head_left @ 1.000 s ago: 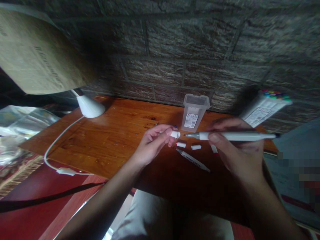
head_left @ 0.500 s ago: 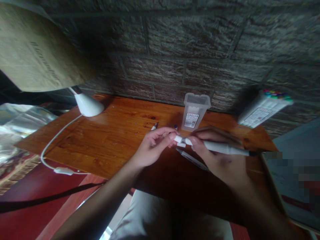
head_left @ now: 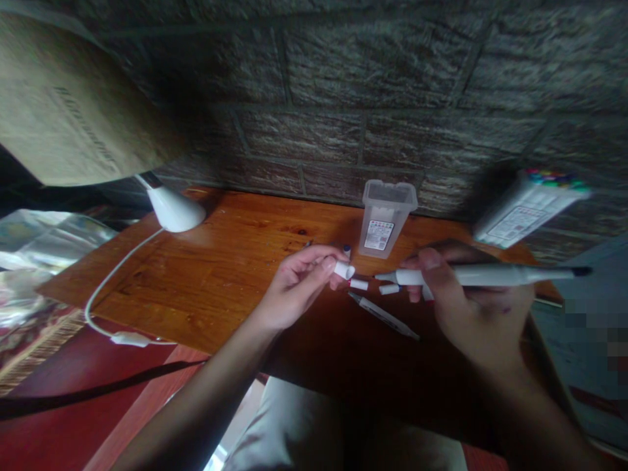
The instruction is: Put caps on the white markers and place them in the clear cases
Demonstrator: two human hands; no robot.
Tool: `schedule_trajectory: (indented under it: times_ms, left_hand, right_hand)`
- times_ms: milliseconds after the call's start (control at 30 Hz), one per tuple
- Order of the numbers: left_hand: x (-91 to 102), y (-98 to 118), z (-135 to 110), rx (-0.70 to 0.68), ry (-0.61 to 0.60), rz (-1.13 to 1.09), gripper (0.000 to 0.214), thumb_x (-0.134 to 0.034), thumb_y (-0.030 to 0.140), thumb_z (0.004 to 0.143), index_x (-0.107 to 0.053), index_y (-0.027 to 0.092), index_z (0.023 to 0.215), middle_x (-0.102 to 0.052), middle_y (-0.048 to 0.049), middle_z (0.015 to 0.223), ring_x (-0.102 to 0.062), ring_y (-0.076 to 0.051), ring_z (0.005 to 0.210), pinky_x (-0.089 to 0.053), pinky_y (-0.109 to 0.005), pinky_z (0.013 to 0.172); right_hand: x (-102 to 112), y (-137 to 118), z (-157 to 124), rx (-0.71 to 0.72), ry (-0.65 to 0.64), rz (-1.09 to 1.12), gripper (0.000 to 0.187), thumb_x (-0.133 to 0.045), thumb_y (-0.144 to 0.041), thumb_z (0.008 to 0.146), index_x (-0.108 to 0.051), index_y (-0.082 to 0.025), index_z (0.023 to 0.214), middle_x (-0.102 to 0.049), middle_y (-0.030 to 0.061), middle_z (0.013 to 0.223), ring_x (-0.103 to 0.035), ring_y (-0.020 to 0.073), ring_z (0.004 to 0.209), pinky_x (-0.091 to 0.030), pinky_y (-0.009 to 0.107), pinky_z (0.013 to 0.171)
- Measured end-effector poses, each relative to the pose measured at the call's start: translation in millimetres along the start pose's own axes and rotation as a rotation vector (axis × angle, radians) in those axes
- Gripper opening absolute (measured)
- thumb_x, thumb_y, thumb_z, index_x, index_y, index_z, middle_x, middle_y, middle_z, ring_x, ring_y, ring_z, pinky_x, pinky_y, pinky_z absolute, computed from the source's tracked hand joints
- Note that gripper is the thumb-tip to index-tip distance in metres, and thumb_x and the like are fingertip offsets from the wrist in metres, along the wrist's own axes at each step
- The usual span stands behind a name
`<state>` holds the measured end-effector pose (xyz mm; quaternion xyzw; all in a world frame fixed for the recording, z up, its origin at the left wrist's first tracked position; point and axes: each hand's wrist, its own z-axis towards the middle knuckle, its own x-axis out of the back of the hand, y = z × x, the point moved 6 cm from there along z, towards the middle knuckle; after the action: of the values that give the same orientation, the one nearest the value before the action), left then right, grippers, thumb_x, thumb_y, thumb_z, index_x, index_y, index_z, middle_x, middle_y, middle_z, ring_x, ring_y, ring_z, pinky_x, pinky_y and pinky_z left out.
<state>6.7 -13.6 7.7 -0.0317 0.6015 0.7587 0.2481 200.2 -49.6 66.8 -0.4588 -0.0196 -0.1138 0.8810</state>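
Note:
Pinched in the fingertips of my left hand is a white marker cap, its open end facing right. My right hand grips a white double-ended marker, held nearly level; a bare tip points left and a dark end sticks out to the right. A gap lies between that tip and the cap. Loose white caps, one by the left fingers and another cap to its right, lie on the wooden table. Another uncapped marker rests on the table between my hands.
Behind my hands stands a clear plastic box with a label. A box packed with markers leans by the brick wall at right. To the left are a lamp and its white cord. The table's front edge is near my lap.
My right hand has moved right with the marker, pulling its tip out of the cap in my left hand. The left hand has barely moved. Loose caps show more fully now.

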Motion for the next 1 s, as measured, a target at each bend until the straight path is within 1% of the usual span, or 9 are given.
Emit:
schedule_trajectory:
  times_ms: [167, 300, 400, 467, 567, 700, 800, 900, 1000]
  left_hand:
    - [-1.0, 1, 0, -0.02, -0.032, 0.005, 0.018, -0.072, 0.035, 0.085, -0.074, 0.018, 0.091, -0.062, -0.0016, 0.07, -0.053, -0.01, 0.063, -0.043, -0.024, 0.062]
    - [1.6, 0, -2, -0.015, -0.022, 0.047, 0.019, -0.072, 0.036, 0.085, -0.074, 0.019, 0.093, -0.063, -0.0018, 0.072, -0.054, -0.01, 0.063, -0.043, -0.024, 0.062]
    - [1.2, 2, -3, -0.027, -0.038, 0.134, 0.018, -0.07, 0.035, 0.087, -0.075, 0.019, 0.096, -0.065, -0.0022, 0.074, -0.055, -0.011, 0.065, -0.043, -0.023, 0.062]
    - [-0.9, 4, -5, -0.036, -0.059, 0.205, 0.017, -0.069, 0.033, 0.089, -0.075, 0.02, 0.098, -0.067, -0.0023, 0.075, -0.056, -0.01, 0.066, -0.044, -0.022, 0.063]
    - [-2.1, 5, -6, -0.029, -0.067, 0.305, 0.016, -0.07, 0.032, 0.087, -0.075, 0.019, 0.096, -0.07, -0.0039, 0.079, -0.058, -0.011, 0.067, -0.046, -0.022, 0.063]
    - [6.2, 4, -6, -0.04, -0.006, 0.261, 0.021, -0.069, 0.038, 0.088, -0.075, 0.02, 0.098, -0.07, -0.004, 0.079, -0.059, -0.012, 0.066, -0.047, -0.023, 0.064]
    - [13.9, 5, -5, -0.071, 0.034, 0.192, 0.019, -0.069, 0.037, 0.088, -0.076, 0.022, 0.098, -0.07, -0.0034, 0.082, -0.058, -0.011, 0.067, -0.046, -0.023, 0.064]
    - [15.1, 4, -6, -0.089, -0.008, 0.152, 0.015, -0.068, 0.033, 0.09, -0.076, 0.024, 0.099, -0.069, -0.0022, 0.081, -0.058, -0.009, 0.068, -0.046, -0.021, 0.065]
    - [15.4, 3, -6, -0.106, -0.042, 0.132, 0.016, -0.067, 0.031, 0.091, -0.076, 0.025, 0.102, -0.069, -0.0015, 0.081, -0.059, -0.009, 0.069, -0.046, -0.02, 0.065]
  right_hand:
    - [2, -3, 2, 0.016, 0.023, 0.019, 0.018, -0.066, -0.026, 0.092, -0.069, -0.023, 0.074, -0.066, -0.0025, 0.059, -0.06, 0.0118, 0.047, -0.047, 0.026, 0.043]
    - [1, -5, -1, 0.069, -0.015, 0.081, 0.017, -0.065, -0.022, 0.092, -0.07, -0.025, 0.077, -0.067, -0.003, 0.063, -0.063, 0.0128, 0.054, -0.049, 0.027, 0.049]
    - [-4, -8, -2, 0.128, -0.066, 0.048, 0.011, -0.067, -0.019, 0.09, -0.07, -0.025, 0.083, -0.071, -0.0022, 0.073, -0.067, 0.0144, 0.067, -0.055, 0.028, 0.061]
    - [-11, -12, -2, 0.166, -0.143, -0.007, 0.01, -0.069, -0.019, 0.088, -0.07, -0.025, 0.081, -0.073, -0.0007, 0.078, -0.069, 0.0167, 0.073, -0.057, 0.031, 0.068]
    - [-17, -15, 0, 0.172, -0.204, -0.124, 0.017, -0.069, -0.022, 0.088, -0.069, -0.024, 0.071, -0.072, 0.0003, 0.071, -0.068, 0.0173, 0.067, -0.055, 0.031, 0.062]
    - [-10, -7, 1, 0.074, -0.122, -0.142, 0.021, -0.067, -0.025, 0.09, -0.068, -0.023, 0.069, -0.065, -0.0016, 0.057, -0.058, 0.0124, 0.048, -0.048, 0.026, 0.046]
    - [-5, 2, 1, -0.007, -0.063, -0.063, 0.023, -0.067, -0.027, 0.09, -0.069, -0.022, 0.068, -0.064, -0.0011, 0.056, -0.056, 0.011, 0.044, -0.045, 0.024, 0.041]
    - [-2, 6, 3, -0.063, -0.006, 0.025, 0.025, -0.066, -0.029, 0.091, -0.069, -0.021, 0.068, -0.064, -0.0018, 0.054, -0.056, 0.0099, 0.043, -0.046, 0.022, 0.041]
    - [-2, 6, 5, -0.099, 0.013, 0.055, 0.024, -0.067, -0.03, 0.091, -0.07, -0.02, 0.07, -0.063, -0.0029, 0.052, -0.056, 0.0083, 0.041, -0.046, 0.019, 0.04]
